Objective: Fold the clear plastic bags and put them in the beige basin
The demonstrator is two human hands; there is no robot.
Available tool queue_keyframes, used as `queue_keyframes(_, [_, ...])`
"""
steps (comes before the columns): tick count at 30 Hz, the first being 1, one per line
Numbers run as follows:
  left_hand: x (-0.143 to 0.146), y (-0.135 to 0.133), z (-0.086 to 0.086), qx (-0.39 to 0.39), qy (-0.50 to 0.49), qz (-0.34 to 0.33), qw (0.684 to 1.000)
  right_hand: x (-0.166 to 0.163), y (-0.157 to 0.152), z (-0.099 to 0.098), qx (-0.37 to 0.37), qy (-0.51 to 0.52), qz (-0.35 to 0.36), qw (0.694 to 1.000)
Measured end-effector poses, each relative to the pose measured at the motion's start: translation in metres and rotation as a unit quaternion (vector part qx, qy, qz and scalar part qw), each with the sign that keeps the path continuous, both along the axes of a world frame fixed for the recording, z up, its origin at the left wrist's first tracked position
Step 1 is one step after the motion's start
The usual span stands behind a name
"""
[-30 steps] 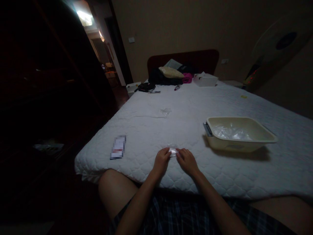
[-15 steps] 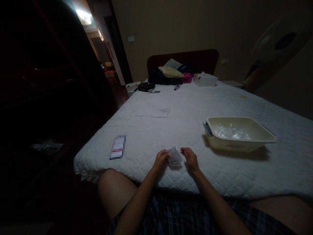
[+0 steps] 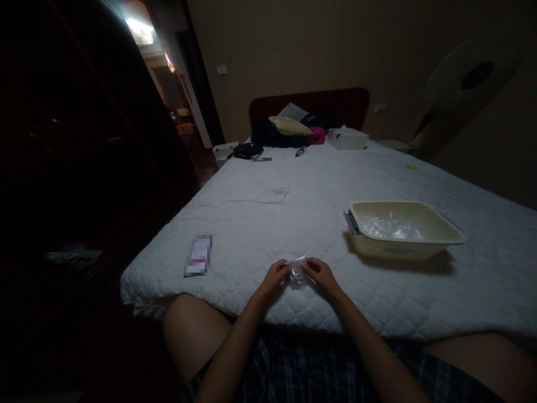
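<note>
A small clear plastic bag (image 3: 297,273) hangs between my two hands just above the near edge of the white quilted mattress (image 3: 319,190). My left hand (image 3: 274,277) pinches its left side and my right hand (image 3: 321,274) pinches its right side, fingers closed on the plastic. A cream plastic basin (image 3: 436,238) sits to the right of my hands, with more crumpled clear plastic (image 3: 390,228) inside it. My bare knees and plaid shorts show below the mattress edge.
A small printed packet (image 3: 198,255) lies on the mattress at the left. Another scrap of clear plastic (image 3: 280,192) lies farther out. Pillows, clothes and a white box (image 3: 347,138) sit by the dark headboard. A fan (image 3: 470,78) stands at the right. The room is dim.
My hands spread apart with the plastic bag opened between them, then came back together on it. The view has shifted slightly.
</note>
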State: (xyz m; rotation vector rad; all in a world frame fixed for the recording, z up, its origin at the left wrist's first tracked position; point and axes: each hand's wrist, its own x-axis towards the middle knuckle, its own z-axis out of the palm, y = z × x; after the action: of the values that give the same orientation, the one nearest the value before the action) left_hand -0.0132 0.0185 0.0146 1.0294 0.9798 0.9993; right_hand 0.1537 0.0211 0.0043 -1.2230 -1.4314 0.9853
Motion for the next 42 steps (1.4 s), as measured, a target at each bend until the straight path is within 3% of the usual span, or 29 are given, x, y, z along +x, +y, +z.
queue_keyframes(8, [0.0, -0.003, 0.004, 0.003, 0.023, 0.009, 1.0, -0.003, -0.003, 0.01, -0.024, 0.053, 0.023, 0.998])
queue_keyframes(15, [0.0, -0.002, 0.01, -0.026, -0.037, 0.005, 0.999, 0.008, 0.0, 0.02, -0.014, 0.096, 0.002, 0.995])
queue_keyframes(20, [0.002, 0.0, -0.001, -0.026, -0.035, -0.002, 0.999, 0.051, 0.008, 0.066, 0.037, 0.035, -0.058, 0.997])
queue_keyframes(25, [0.005, -0.002, -0.006, -0.029, -0.032, 0.025, 0.999, 0.124, 0.023, 0.128, 0.124, -0.003, -0.206, 0.971])
queue_keyframes(28, [0.005, -0.002, -0.005, -0.026, -0.038, 0.026, 0.999, 0.164, 0.04, 0.148, 0.121, -0.045, -0.237, 0.963])
queue_keyframes(31, [0.005, -0.002, -0.003, -0.027, -0.032, 0.027, 0.999, 0.188, 0.056, 0.15, 0.072, -0.102, -0.254, 0.959])
queue_keyframes(35, [0.005, -0.003, -0.001, -0.025, -0.033, 0.024, 0.999, 0.195, 0.068, 0.141, -0.003, -0.225, -0.278, 0.934])
queue_keyframes(42, [0.004, -0.005, 0.0, -0.029, -0.03, 0.021, 0.999, 0.191, 0.073, 0.13, -0.066, -0.458, -0.205, 0.862])
